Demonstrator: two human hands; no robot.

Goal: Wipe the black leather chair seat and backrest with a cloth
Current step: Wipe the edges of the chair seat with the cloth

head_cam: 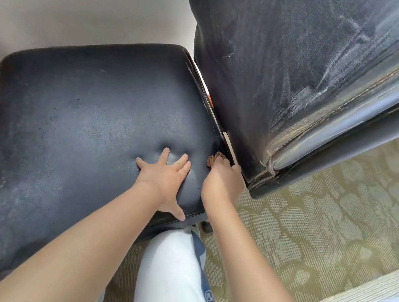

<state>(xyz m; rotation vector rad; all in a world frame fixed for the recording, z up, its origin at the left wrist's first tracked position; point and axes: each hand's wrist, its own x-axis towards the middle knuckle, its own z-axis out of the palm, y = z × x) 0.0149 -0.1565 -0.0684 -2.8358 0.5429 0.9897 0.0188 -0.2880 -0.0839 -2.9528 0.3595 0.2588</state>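
Left hand (162, 179) flat, spread on seat (82, 111), right hand (222, 180) clutching cloth (214, 159) at seat's 3 o'clock edge, backrest (296, 75) just beside, carpet (326, 218) at 4 o'clock.

Both forearms are bare right up to the near edge of view, no sleeves, watch or rings showing on the left hand (161, 184) or the right hand (222, 183). The leg wears white trousers (168, 276) with a dark blue side stripe (206, 295) carrying pale curled motifs.
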